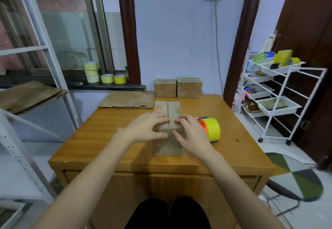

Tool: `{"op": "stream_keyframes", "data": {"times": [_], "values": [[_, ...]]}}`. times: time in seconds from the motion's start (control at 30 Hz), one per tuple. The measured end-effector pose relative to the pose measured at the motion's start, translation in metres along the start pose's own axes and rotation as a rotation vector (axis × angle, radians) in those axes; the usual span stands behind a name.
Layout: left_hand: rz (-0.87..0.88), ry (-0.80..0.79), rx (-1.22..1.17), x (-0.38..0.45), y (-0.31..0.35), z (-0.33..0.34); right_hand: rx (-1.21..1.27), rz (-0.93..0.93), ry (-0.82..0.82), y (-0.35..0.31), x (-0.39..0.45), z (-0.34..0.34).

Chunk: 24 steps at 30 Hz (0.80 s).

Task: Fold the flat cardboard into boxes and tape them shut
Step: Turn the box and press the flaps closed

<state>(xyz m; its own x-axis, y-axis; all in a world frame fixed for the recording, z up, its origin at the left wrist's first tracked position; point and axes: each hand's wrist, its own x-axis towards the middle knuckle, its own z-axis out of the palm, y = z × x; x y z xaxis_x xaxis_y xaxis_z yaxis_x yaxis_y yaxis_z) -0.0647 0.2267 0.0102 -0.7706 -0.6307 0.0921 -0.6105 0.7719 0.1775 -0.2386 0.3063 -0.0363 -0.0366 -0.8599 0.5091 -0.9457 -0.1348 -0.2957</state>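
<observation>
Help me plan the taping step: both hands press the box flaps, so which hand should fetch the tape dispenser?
Right hand, probably. The tape dispenser lies just beside it on the table, while the left hand would have to cross over the box.

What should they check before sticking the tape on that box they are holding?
1. Flaps of the box closed: ok, they lie flat, with a thin seam between them.
2. Flaps held down: ok, left hand and right hand both press on top, thumbs against the near side.
3. Tape dispenser within reach: ok, it stands on the table just right of the right hand.
4. A hand free to pick it up: not ok, both are busy on the box.
5. Loose tape end ready to pull: cannot tell.
6. Room to work: ok, the finished boxes and the flat cardboard sit at the far edge.
</observation>
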Motion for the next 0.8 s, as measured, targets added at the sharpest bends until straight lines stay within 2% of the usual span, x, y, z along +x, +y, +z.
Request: {"op": "stream_keyframes", "data": {"times": [0.07,0.13,0.23,0.3,0.37,0.43,0.5,0.6,0.73,0.8], "values": [[0.009,0.009,0.056,-0.003,-0.001,0.005,0.057,0.007,0.053,0.003,-0.002,-0.004],[-0.009,0.044,0.035,-0.004,-0.001,0.007,0.119,0.053,0.177,0.01,-0.008,-0.014],[0.011,0.123,0.013,-0.005,0.013,0.01,0.141,0.202,0.321,0.036,-0.021,-0.028],[0.091,0.181,-0.015,-0.002,0.037,0.014,0.157,0.317,0.293,0.059,-0.03,-0.031],[0.176,0.196,-0.057,0.005,0.066,0.022,0.192,0.425,0.189,0.076,-0.038,-0.027],[0.189,0.192,-0.067,0.015,0.092,0.037,0.24,0.502,0.097,0.089,-0.043,-0.017],[0.1,0.209,-0.085,0.027,0.113,0.058,0.356,0.566,0.061,0.095,-0.046,-0.008],[-0.058,0.226,-0.102,0.04,0.134,0.088,0.557,0.639,0.092,0.103,-0.051,0.002],[-0.254,0.13,-0.169,0.059,0.137,0.111,0.564,0.624,0.105,0.108,-0.056,0.009],[-0.294,0.111,-0.174,0.068,0.134,0.118,0.574,0.631,0.091,0.108,-0.056,0.008]]}}
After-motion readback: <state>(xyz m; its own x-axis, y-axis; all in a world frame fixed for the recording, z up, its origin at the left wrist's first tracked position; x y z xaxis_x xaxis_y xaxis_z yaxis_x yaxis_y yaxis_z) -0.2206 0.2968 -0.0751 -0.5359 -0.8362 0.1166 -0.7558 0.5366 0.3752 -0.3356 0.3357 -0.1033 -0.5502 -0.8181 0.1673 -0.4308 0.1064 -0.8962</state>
